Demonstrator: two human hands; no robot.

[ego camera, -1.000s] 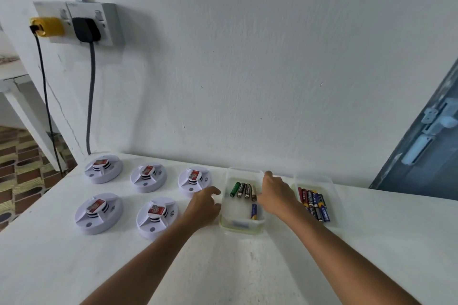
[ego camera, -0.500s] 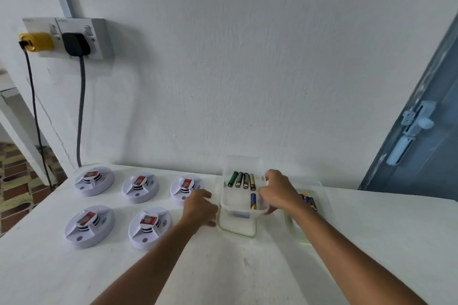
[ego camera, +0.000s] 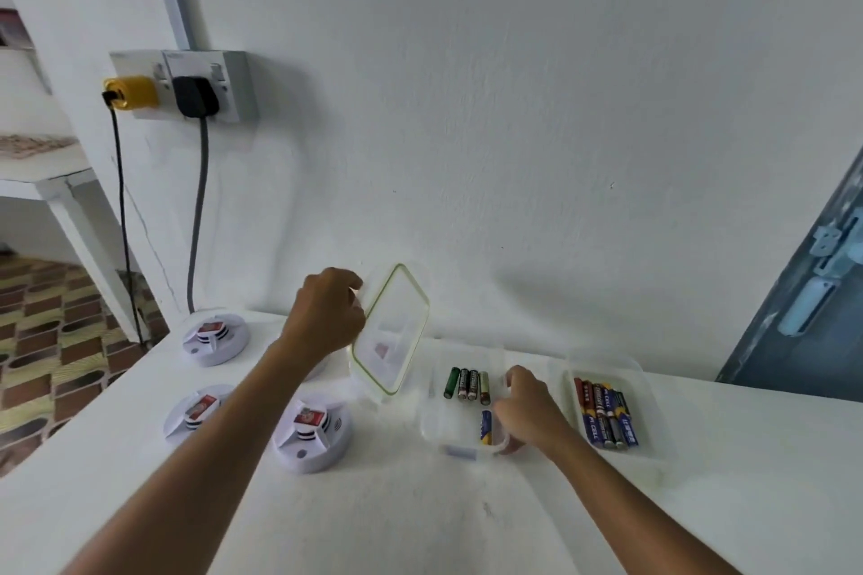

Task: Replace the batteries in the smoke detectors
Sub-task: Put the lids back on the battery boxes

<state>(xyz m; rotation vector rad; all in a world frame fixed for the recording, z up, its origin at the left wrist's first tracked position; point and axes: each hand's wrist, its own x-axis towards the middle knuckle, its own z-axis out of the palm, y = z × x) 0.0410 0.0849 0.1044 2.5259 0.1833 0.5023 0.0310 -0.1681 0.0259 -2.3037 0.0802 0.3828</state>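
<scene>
My left hand (ego camera: 327,317) grips a clear lid with a green seal (ego camera: 394,332) and holds it tilted above the table. My right hand (ego camera: 525,406) grips the right rim of an uncovered clear box (ego camera: 436,427). Inside that box lie several batteries (ego camera: 466,384) in a row and one blue battery (ego camera: 486,427) apart from them. A second clear box (ego camera: 651,425) to the right holds several red and blue batteries (ego camera: 604,413). White round smoke detectors (ego camera: 314,432) with red labels sit on the left of the white table (ego camera: 420,528); my left arm hides some.
A wall socket (ego camera: 187,84) with a yellow plug and a black plug hangs at upper left, its cables running down past the table's back left corner. A blue-grey door (ego camera: 808,317) stands at the right. The table's left edge drops to a patterned floor.
My left hand has taken the lid off the middle box and lifted it up and to the left. My right hand has moved to the box's right rim. The camera tilted.
</scene>
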